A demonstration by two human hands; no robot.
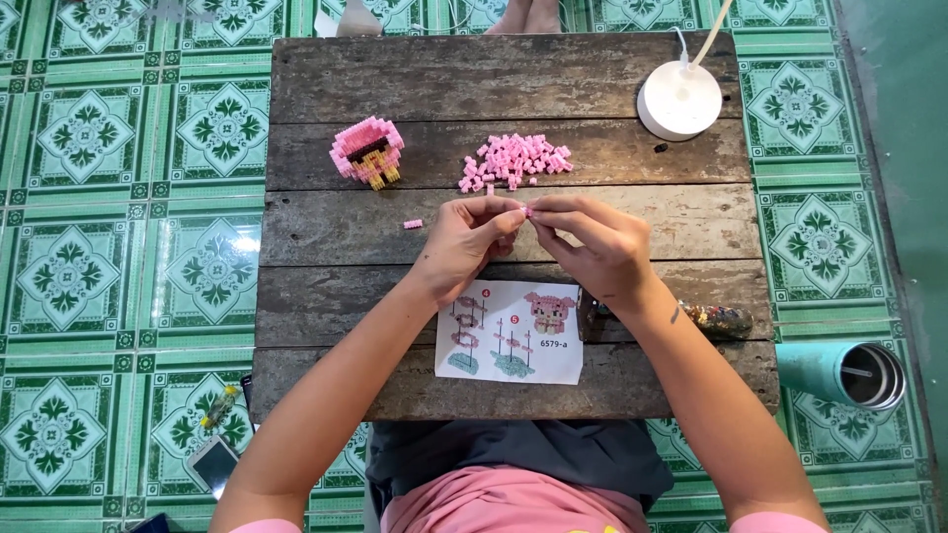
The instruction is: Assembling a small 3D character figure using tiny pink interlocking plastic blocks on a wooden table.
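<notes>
Both hands meet over the middle of a weathered plank desk. The left hand and the right hand have their fingertips pressed toward each other, pinching a tiny pink brick between them (too small to tell whether it is one piece or two joined).

Just beyond the hands lies a loose pile of pink bricks, spread flat on the planks. To the left of that pile stands a small, partly built pink figure with a dark band and yellow base, well apart from the hands. A single stray pink piece sits near the left hand. Nothing lies between the hands and the pile.

Below the hands, toward the person, an instruction sheet lies flat, printed with building steps and a picture of a pink figure. Beside its right edge, partly hidden under the right forearm, is a clear bag holding mixed small pieces; what they are exactly cannot be told.

At the far right corner of the desk stands a round white lamp base with a stem rising out of view. Off the desk, on the green patterned tile floor, a teal flask lies open-mouthed, its inside dark. A phone rests on the floor at lower left.
</notes>
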